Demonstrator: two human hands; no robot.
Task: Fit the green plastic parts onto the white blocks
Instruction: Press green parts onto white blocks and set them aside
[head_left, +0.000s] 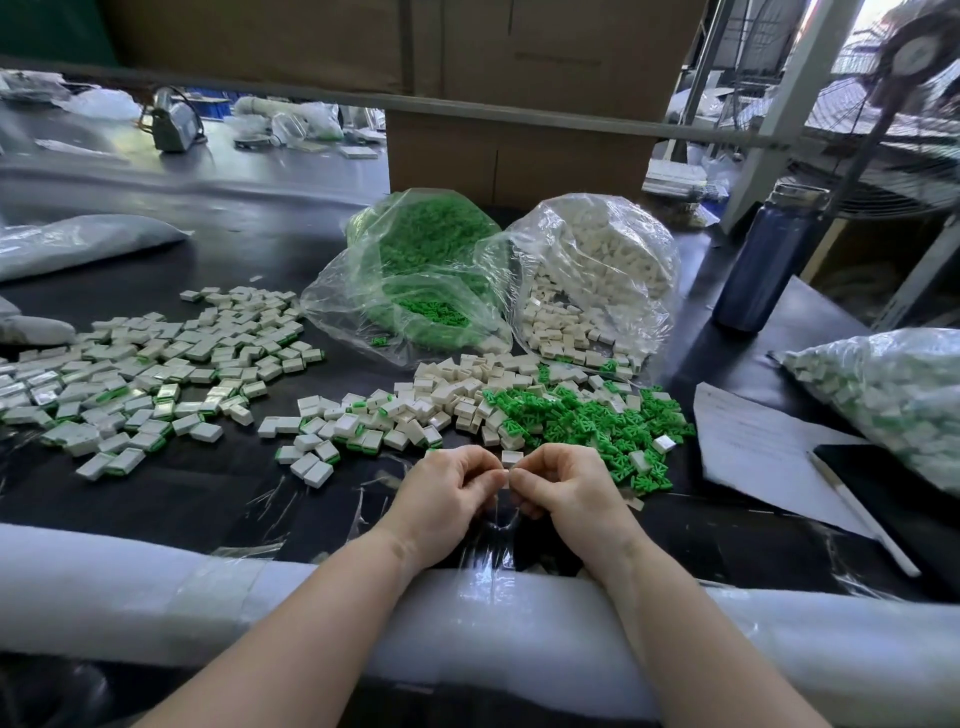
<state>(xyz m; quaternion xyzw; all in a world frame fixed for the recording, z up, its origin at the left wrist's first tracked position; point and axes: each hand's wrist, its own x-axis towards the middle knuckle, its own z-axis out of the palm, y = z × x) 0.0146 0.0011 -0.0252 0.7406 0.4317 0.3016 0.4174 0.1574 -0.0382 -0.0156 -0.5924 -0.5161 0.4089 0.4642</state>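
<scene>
Clearly both hands work close together at the near table (197, 483) edge, the left hand (441, 499) and right hand (566, 493) pinching one small white block (505, 479) between fingertips, so loose green parts (587, 421) stay within reach.

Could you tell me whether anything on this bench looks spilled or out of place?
Mostly sorted piles, but a few finished blocks lie apart from the big assembled pile, and white blocks sit mixed into the loose green parts. Torn clear film litters the near edge. Nothing looks damaged.
</scene>
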